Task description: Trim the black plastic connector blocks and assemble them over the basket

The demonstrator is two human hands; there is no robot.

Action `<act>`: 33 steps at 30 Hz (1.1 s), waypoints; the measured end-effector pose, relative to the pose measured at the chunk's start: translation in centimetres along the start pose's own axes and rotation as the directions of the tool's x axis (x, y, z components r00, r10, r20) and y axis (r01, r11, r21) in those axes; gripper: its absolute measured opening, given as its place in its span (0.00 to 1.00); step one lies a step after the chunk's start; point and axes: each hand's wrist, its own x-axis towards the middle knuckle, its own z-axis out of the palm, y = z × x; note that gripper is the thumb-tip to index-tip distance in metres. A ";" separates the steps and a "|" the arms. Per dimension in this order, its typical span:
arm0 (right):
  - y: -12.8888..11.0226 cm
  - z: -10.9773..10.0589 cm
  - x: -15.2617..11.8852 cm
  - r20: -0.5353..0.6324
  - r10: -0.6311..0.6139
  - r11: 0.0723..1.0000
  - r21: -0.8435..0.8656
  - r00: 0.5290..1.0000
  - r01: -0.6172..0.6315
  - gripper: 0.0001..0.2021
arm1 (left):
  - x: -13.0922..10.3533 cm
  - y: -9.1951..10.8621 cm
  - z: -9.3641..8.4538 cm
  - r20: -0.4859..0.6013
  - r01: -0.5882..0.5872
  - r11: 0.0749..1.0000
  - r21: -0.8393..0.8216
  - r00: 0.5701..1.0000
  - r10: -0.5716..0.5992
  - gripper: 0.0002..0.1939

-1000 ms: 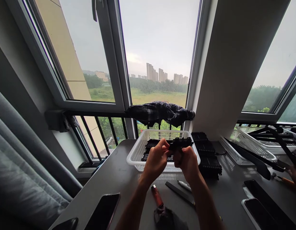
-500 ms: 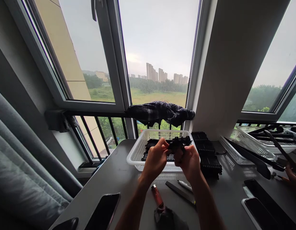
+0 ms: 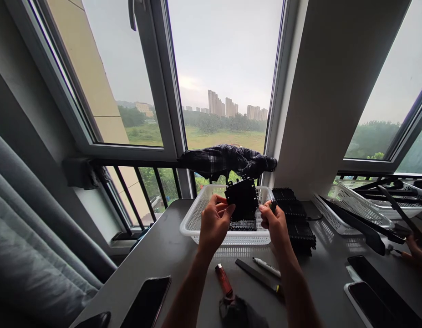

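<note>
My left hand (image 3: 215, 219) grips a flat black plastic panel (image 3: 243, 200) by its left edge, thumb in front. The panel has small tabs along its edges and is held up, face towards me, over a white plastic basket (image 3: 190, 228). More black plastic parts (image 3: 243, 225) lie inside the basket, partly hidden behind the panel. My right hand (image 3: 274, 222) is closed by the panel's right edge, its fingertips close to that edge. A small dark object (image 3: 273, 205) sticks up from its grip; its kind cannot be made out.
Stacked black panels (image 3: 296, 223) stand right of the basket. Nearer lie a red lighter (image 3: 224, 280), a flat dark bar (image 3: 255, 274), a white marker (image 3: 266, 266) and a phone (image 3: 147, 300). At right are more baskets (image 3: 361, 209), phones (image 3: 368, 300) and another person's hand (image 3: 417, 250).
The black panel has been turned from nearly edge-on to upright, its broad face now showing. My hands have moved apart, the right one slightly to the right.
</note>
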 end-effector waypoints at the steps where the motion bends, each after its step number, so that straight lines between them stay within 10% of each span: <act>1: 0.1 -0.2 0.2 -0.034 -0.027 0.999 -0.021 0.999 0.026 0.16 | 0.0 0.0 -0.1 0.035 0.029 0.998 -0.059 0.999 -0.027 0.17; 5: -0.4 -1.1 0.7 -0.054 0.052 0.997 0.054 0.997 -0.049 0.17 | 0.1 0.2 -0.6 0.164 0.114 0.947 -0.302 0.984 -0.067 0.23; 10: -1.2 -1.5 0.3 0.290 0.290 0.917 0.189 0.912 -0.352 0.23 | -0.3 0.6 -0.6 0.227 0.098 0.910 -0.403 0.974 -0.005 0.32; 15: -1.3 -1.5 -0.2 0.447 0.284 0.907 0.160 0.848 -0.389 0.20 | -0.8 1.0 -0.2 0.254 0.008 0.915 -0.404 0.962 0.103 0.24; 20: -1.5 -1.5 -0.1 0.336 0.238 0.905 0.263 0.911 -0.334 0.22 | -0.6 0.6 0.1 0.192 -0.051 0.914 -0.402 0.972 0.139 0.25; 25: -1.3 -1.3 0.1 0.061 0.046 0.974 0.221 0.997 -0.058 0.22 | 0.0 0.3 -0.4 0.306 0.200 0.894 -0.402 0.949 -0.075 0.31; 33: -0.8 -0.8 0.3 -0.122 -0.255 0.966 -0.069 0.959 0.248 0.17 | -0.6 0.5 -0.1 0.262 0.138 0.965 -0.221 0.962 -0.078 0.30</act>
